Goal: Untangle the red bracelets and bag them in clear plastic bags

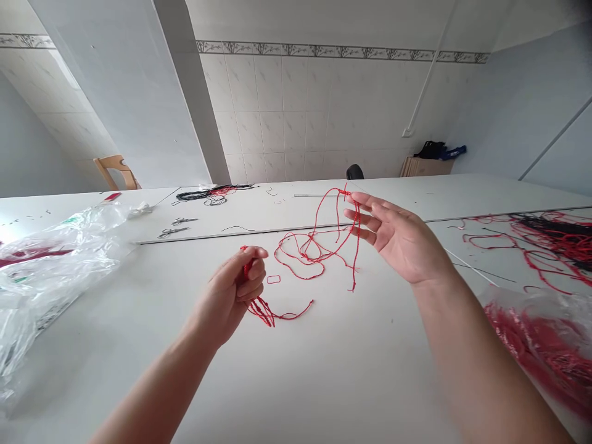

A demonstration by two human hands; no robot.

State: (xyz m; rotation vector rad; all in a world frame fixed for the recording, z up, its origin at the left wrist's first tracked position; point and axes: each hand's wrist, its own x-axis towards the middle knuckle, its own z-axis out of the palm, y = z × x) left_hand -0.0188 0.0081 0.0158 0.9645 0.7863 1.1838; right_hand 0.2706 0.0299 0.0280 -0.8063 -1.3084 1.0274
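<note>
My left hand (238, 280) is closed around a bundle of red braided cords (263, 311), whose looped ends hang out below the fist. One thin knotted tail points right from it. To the right and higher, my right hand (393, 231) holds a knotted red braided cord (356, 225) at the tips of its upper fingers, while its lower fingers are spread. That cord dangles in a loop with loose tails. Behind it, a tangle of thin red cord (300, 256) lies on the white table (324, 382). A small red rectangular outline (274, 279) shows between the hands.
Clear plastic bags (78, 240) lie at left; another bag with red cords (546, 345) is at right. Black and red cords (555, 237) spread at far right, with a dark bundle (208, 194) at the back. Scissors (173, 232) lie left of centre. A chair (115, 171) stands behind.
</note>
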